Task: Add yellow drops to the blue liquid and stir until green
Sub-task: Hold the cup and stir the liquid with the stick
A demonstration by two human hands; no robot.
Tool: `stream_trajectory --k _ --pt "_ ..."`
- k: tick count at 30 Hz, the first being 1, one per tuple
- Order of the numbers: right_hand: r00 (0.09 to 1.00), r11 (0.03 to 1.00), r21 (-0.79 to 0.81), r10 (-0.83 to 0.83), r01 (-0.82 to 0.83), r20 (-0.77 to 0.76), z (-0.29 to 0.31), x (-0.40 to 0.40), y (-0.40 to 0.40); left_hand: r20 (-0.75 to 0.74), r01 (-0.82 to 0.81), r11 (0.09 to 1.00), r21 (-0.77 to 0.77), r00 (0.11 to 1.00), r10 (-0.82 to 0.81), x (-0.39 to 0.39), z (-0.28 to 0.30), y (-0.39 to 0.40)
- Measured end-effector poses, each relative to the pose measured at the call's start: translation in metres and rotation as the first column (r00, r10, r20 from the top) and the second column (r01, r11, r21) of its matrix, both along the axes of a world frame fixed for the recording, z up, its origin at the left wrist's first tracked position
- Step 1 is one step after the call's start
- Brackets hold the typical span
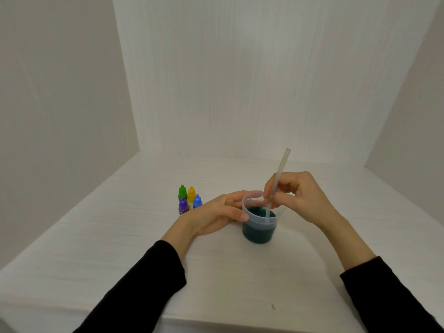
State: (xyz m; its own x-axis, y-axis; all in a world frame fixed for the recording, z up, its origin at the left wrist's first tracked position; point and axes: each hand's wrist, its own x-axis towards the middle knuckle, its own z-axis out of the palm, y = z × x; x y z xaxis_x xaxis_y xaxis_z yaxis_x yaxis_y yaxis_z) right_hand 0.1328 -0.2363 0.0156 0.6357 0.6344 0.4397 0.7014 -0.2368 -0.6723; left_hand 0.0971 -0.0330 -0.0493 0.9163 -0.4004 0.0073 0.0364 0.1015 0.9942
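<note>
On the bench [144,236], the left hand [213,216] wraps its grip around the light, tippable plastic cup [259,227] of teal-green liquid [258,234], best steadied at its wall, while the right hand [298,198] pinches the stiff stirring straw [278,176] mid-length.

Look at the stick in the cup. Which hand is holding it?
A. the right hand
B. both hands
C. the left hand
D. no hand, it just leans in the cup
A: the right hand pinches the stirring stick, whose lower end dips into the dark green liquid, while the left hand only holds the side of the cup.
</note>
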Motion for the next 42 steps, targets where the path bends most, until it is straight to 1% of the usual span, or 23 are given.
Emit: stream_trajectory --k 4,8,13,23,25,28,31,38,40,42 --pt "0.996 0.998 0.011 0.064 -0.063 -0.055 -0.002 -0.004 0.005 0.009 -0.008 1.0 -0.015 1.0 0.008 0.0 -0.002 -0.001" --pt "0.997 0.999 0.008 0.033 -0.032 -0.069 -0.007 -0.002 0.009 -0.002 -0.002 0.999 -0.04 1.0 0.002 -0.001 -0.001 0.0" --pt "0.994 0.995 -0.047 -0.088 0.091 0.064 -0.009 0.005 0.011 -0.008 -0.002 1.0 -0.022 1.0 0.002 0.0 0.0 0.0" --pt "0.957 0.973 -0.123 -0.162 0.196 0.242 -0.006 0.011 -0.001 -0.026 -0.017 1.0 -0.005 1.0 0.016 0.001 0.0 0.001" --pt "0.96 0.973 -0.127 -0.162 0.195 0.229 -0.004 0.009 -0.001 -0.018 -0.014 1.0 0.0 1.0 0.013 0.001 0.0 0.001" --pt "0.976 0.983 -0.097 -0.136 0.154 0.168 -0.002 0.003 0.0 -0.017 -0.015 1.0 -0.006 1.0 0.015 0.001 0.0 0.0" --pt "0.992 0.995 -0.048 -0.081 0.086 0.1 0.0 -0.003 0.001 -0.018 -0.01 1.0 -0.011 1.0 0.01 0.001 0.0 0.0" --pt "0.999 0.999 0.006 0.042 -0.042 0.018 -0.004 -0.008 0.008 -0.002 -0.019 1.0 -0.014 1.0 0.019 0.0 -0.001 0.0" --pt "0.998 0.998 0.008 0.055 -0.055 0.005 -0.007 -0.007 0.011 0.0 -0.023 1.0 -0.019 1.0 0.023 -0.001 0.0 0.0" --pt "1.0 1.0 0.004 0.03 -0.03 0.003 -0.009 -0.006 0.015 -0.005 -0.02 0.999 -0.034 1.0 0.02 -0.001 0.0 0.0"
